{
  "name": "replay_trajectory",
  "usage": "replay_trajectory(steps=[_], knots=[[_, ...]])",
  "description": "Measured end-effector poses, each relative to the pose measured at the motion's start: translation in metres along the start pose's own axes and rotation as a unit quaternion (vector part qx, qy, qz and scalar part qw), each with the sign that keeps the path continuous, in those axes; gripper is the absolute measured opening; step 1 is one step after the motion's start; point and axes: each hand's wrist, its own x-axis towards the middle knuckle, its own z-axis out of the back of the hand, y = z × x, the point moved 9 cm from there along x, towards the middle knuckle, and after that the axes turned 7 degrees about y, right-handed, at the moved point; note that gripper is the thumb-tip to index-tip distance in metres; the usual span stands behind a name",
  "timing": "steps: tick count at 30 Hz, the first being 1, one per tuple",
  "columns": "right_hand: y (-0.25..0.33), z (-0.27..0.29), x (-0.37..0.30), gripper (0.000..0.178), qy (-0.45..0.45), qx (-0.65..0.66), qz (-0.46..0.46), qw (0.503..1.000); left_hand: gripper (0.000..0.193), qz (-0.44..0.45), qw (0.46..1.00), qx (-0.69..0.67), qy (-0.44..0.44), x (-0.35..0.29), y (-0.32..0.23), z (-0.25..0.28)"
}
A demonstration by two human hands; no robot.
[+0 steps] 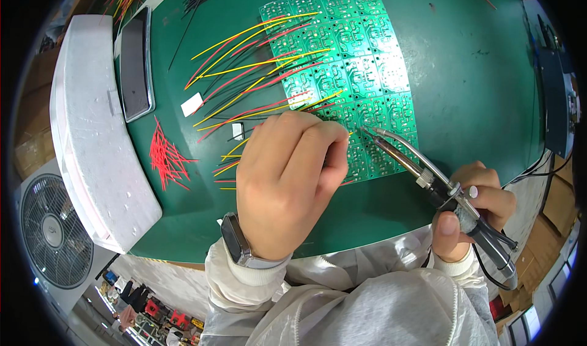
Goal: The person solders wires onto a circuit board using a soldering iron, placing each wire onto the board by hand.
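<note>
A single head-worn fisheye camera looked steeply down on a green work table (pixel 477 71), close enough that the person's left hand (pixel 287 181) and right hand (pixel 474 208) filled the lower centre. Both sleeves entered from the bottom edge. The wide lens bent the table's near edge into a curve and blackened the corners. A white foam block (pixel 92 132) and a floor fan (pixel 52 230) lay at the left rim.

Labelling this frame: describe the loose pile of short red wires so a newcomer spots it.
On the green table, look left of the circuit board panel, beside the white foam block. The short red wire pile lies there; unlike the long wires soldered to the board, these are short, all red and loose.
</note>
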Motion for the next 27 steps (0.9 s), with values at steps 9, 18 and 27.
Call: replay_trajectory(steps=[9,18,27], knots=[[-0.0009,-0.0002,0.0006,0.037,0.009,0.005,0.012,1.000,0.014,-0.001,1.000,-0.007,-0.010,-0.0027,0.0000,-0.0020],[0.0000,-0.0011,0.0025,0.037,0.003,0.011,0.013,1.000,0.014,-0.003,1.000,-0.005,-0.007,-0.0017,-0.0020,-0.0018],[-0.0026,-0.0026,0.0038,0.035,0.004,0.021,0.010,1.000,0.015,0.001,1.000,-0.002,-0.002,-0.0005,-0.0023,-0.0014]])
